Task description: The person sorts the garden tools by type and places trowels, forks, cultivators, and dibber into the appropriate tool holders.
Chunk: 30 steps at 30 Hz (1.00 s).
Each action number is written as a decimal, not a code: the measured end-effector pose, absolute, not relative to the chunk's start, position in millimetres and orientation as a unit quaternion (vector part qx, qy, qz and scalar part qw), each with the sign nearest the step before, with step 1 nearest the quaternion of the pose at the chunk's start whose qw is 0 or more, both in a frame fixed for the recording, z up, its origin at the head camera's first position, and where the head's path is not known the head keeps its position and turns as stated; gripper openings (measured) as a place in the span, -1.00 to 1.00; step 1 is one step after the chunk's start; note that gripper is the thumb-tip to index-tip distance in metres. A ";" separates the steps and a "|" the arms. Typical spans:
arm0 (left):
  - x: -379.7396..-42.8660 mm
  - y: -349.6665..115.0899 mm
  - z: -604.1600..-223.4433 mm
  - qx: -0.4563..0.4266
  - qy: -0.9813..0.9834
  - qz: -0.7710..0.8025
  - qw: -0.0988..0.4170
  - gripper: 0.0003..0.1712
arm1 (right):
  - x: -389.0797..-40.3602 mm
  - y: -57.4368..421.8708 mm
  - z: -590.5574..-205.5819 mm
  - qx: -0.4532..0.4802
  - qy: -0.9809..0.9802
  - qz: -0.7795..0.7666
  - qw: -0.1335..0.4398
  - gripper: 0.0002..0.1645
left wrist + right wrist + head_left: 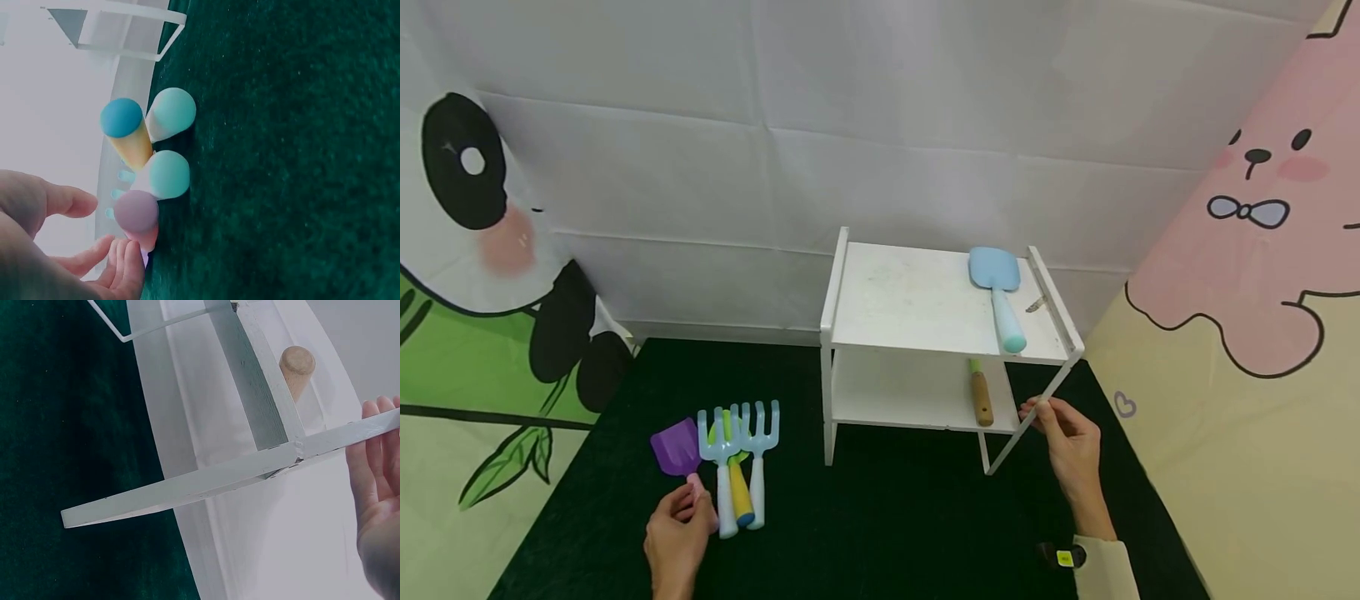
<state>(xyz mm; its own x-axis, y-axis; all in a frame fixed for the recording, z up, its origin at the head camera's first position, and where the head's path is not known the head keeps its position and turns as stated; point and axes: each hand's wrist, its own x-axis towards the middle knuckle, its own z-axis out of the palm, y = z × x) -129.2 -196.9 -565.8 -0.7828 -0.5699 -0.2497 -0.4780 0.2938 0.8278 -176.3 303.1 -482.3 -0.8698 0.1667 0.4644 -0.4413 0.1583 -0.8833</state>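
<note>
My left hand (673, 533) is at the pink handle of a purple toy shovel (676, 447) on the dark green cloth. In the left wrist view its thumb stands apart from the fingers (128, 269), which lie beside the handle end (137, 212); contact is unclear. Just right of it lie two light-blue toy forks (720, 451) (758, 439) and a yellow-handled tool (740, 492) with a green head. My right hand (1071, 442) grips the right front leg of a small white two-tier shelf (910, 300); in the right wrist view its fingers (374, 459) pass behind that leg.
A light-blue toy shovel (995, 268) lies on the shelf's top tier, at its right. On the lower tier sits a wooden-handled tool (981, 400), its head mostly hidden. White sheeting (700, 167) hangs behind, and printed cartoon panels (1247, 275) flank the green cloth (865, 533).
</note>
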 end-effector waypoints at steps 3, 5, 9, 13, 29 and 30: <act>-129.5 -200.2 -566.7 0.340 -0.795 -0.502 0.030 -0.35 | -176.4 303.1 -482.6 0.093 -0.722 0.643 0.237 -0.76; -129.5 -202.8 -567.2 0.345 -0.791 -0.505 0.016 -0.32 | -176.3 302.7 -482.6 0.091 -0.722 0.643 0.239 -0.77; -128.9 -208.4 -568.9 0.346 -0.789 -0.507 -0.008 -0.28 | -176.5 302.3 -482.3 0.093 -0.720 0.644 0.240 -0.77; -130.2 -210.1 -571.3 0.348 -0.790 -0.504 -0.020 -0.28 | -176.9 302.6 -482.3 0.095 -0.715 0.650 0.239 -0.77; -138.4 -226.8 -583.1 0.356 -0.717 -0.593 -0.091 -0.12 | -178.5 304.8 -484.0 0.103 -0.719 0.646 0.235 -0.75; -139.7 -228.7 -585.3 0.355 -0.708 -0.603 -0.097 -0.10 | -178.6 304.8 -484.0 0.105 -0.717 0.648 0.235 -0.76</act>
